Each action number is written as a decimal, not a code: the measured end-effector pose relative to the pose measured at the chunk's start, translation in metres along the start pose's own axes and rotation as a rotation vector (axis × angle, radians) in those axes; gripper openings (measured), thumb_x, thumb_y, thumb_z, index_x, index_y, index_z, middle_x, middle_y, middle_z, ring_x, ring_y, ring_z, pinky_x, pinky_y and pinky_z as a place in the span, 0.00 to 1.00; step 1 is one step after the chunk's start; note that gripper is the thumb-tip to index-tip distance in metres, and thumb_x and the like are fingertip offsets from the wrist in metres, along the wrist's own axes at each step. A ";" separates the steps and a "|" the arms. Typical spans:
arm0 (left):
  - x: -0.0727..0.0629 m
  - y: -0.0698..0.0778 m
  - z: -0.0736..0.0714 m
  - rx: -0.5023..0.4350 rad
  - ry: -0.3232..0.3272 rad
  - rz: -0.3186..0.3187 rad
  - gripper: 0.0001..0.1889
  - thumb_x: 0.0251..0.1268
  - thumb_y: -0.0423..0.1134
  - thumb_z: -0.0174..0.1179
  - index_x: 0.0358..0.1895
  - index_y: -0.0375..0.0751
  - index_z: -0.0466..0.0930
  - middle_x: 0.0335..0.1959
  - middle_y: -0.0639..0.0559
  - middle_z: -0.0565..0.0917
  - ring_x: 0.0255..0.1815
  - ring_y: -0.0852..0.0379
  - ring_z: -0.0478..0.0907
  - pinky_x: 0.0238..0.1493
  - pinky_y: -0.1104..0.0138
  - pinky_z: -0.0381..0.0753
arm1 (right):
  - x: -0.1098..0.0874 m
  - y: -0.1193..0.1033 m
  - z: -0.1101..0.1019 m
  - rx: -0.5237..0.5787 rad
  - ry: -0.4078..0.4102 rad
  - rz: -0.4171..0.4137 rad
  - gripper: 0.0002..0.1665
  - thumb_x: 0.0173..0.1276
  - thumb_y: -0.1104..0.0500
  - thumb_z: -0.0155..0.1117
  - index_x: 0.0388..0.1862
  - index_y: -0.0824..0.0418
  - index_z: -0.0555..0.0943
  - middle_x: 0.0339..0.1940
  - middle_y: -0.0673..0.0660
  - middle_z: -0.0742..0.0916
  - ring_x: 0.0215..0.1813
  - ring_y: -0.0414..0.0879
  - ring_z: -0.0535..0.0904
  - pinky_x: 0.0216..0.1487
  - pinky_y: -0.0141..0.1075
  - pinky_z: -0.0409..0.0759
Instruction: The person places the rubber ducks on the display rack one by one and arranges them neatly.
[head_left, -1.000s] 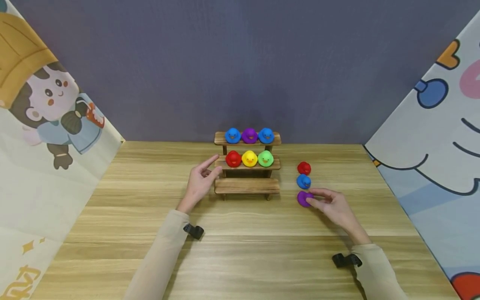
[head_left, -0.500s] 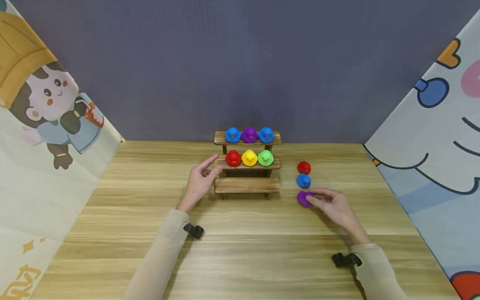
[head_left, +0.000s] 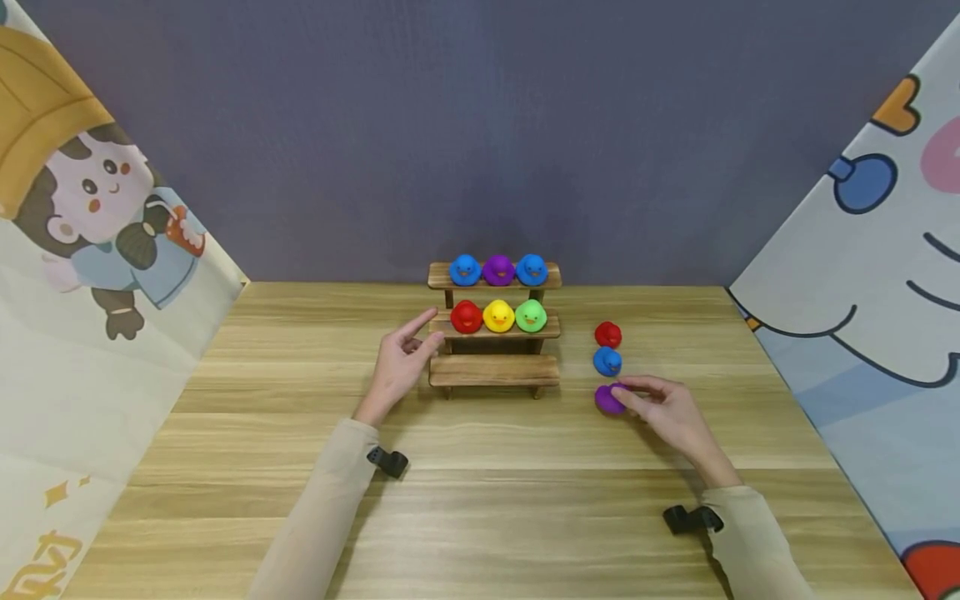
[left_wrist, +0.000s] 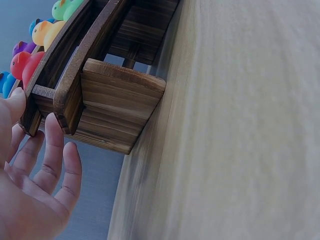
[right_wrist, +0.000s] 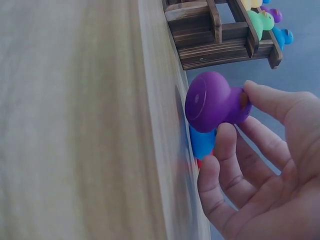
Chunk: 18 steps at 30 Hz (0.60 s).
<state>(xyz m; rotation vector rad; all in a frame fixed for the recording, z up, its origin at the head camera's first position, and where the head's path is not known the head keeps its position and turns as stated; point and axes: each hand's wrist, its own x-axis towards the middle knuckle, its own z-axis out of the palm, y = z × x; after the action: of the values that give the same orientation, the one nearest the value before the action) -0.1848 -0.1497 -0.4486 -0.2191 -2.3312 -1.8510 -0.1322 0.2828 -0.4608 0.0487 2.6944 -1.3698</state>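
Note:
My right hand (head_left: 667, 417) pinches a purple rubber duck (right_wrist: 209, 102) by its head between thumb and fingers. In the right wrist view the duck is tilted, its flat base turned partly toward the camera. A blue duck (head_left: 607, 362) and a red duck (head_left: 608, 335) stand in line behind it on the table. My left hand (head_left: 397, 362) is at the left end of a three-step wooden stand (head_left: 495, 371), fingers spread and slightly bent, thumb and fingertips right by the middle step's end. In the left wrist view nothing lies in its palm (left_wrist: 32, 205).
On the top step sit a blue duck (head_left: 466, 271), a purple duck (head_left: 498, 271) and another blue duck (head_left: 532, 271). The middle step bears a red duck (head_left: 467, 317), a yellow duck (head_left: 498, 317) and a green duck (head_left: 531, 317). A grey wall (head_left: 480, 133) rises behind the wooden table (head_left: 480, 517).
The purple duck has tipped slightly in the right hand's fingers. Both hands stay almost where they were, and the ducks on the stand have not moved.

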 end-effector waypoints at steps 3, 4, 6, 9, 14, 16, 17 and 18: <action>0.000 0.001 0.000 0.003 -0.001 0.002 0.26 0.78 0.43 0.67 0.75 0.45 0.78 0.50 0.29 0.89 0.31 0.62 0.84 0.25 0.72 0.72 | 0.000 0.000 0.000 -0.001 0.000 0.001 0.34 0.73 0.36 0.71 0.65 0.58 0.86 0.40 0.53 0.92 0.39 0.41 0.85 0.35 0.33 0.78; 0.000 0.001 0.000 0.004 -0.001 0.002 0.26 0.78 0.43 0.67 0.75 0.45 0.78 0.49 0.29 0.89 0.31 0.62 0.84 0.25 0.72 0.72 | 0.000 -0.001 0.000 0.000 -0.001 0.001 0.34 0.73 0.36 0.71 0.65 0.58 0.86 0.40 0.53 0.92 0.39 0.41 0.85 0.36 0.33 0.79; 0.000 0.001 0.000 0.005 -0.001 0.002 0.26 0.78 0.43 0.67 0.75 0.44 0.78 0.49 0.29 0.89 0.31 0.62 0.84 0.25 0.72 0.71 | 0.000 -0.001 0.000 0.006 0.000 0.001 0.34 0.73 0.36 0.71 0.65 0.59 0.86 0.41 0.53 0.92 0.39 0.41 0.86 0.37 0.33 0.80; 0.000 0.002 0.000 0.010 0.001 0.007 0.27 0.78 0.42 0.67 0.75 0.42 0.77 0.45 0.30 0.90 0.30 0.62 0.84 0.24 0.72 0.70 | -0.001 -0.002 0.000 0.017 0.000 -0.002 0.33 0.74 0.37 0.71 0.65 0.59 0.87 0.42 0.53 0.93 0.39 0.41 0.86 0.38 0.33 0.81; -0.001 0.002 -0.001 0.021 0.002 0.006 0.27 0.78 0.42 0.67 0.75 0.43 0.77 0.40 0.30 0.90 0.31 0.61 0.84 0.24 0.72 0.70 | -0.002 -0.003 0.000 0.030 0.007 -0.004 0.33 0.73 0.36 0.71 0.64 0.59 0.87 0.42 0.53 0.93 0.39 0.41 0.86 0.38 0.33 0.82; -0.002 0.003 -0.001 0.019 0.001 0.002 0.26 0.78 0.43 0.67 0.75 0.45 0.78 0.39 0.30 0.90 0.31 0.59 0.84 0.24 0.71 0.70 | -0.003 -0.003 0.000 0.034 0.010 -0.005 0.33 0.73 0.36 0.71 0.64 0.59 0.87 0.44 0.53 0.93 0.40 0.42 0.87 0.39 0.33 0.82; -0.002 0.003 -0.001 0.017 0.000 0.001 0.26 0.78 0.43 0.67 0.75 0.46 0.78 0.39 0.29 0.90 0.31 0.58 0.84 0.24 0.71 0.70 | -0.003 -0.004 0.000 0.036 0.012 -0.006 0.33 0.73 0.36 0.71 0.63 0.59 0.87 0.44 0.54 0.93 0.39 0.42 0.87 0.39 0.33 0.83; -0.002 0.003 -0.001 0.015 -0.001 -0.001 0.26 0.77 0.43 0.67 0.75 0.48 0.79 0.39 0.29 0.90 0.32 0.57 0.85 0.25 0.72 0.70 | -0.003 -0.004 0.000 0.039 0.012 -0.007 0.33 0.73 0.36 0.71 0.63 0.59 0.87 0.45 0.54 0.93 0.39 0.42 0.87 0.39 0.33 0.83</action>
<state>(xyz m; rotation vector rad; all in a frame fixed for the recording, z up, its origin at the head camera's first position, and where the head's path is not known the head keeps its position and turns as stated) -0.1820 -0.1499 -0.4458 -0.2168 -2.3453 -1.8345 -0.1292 0.2802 -0.4575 0.0509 2.6808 -1.4289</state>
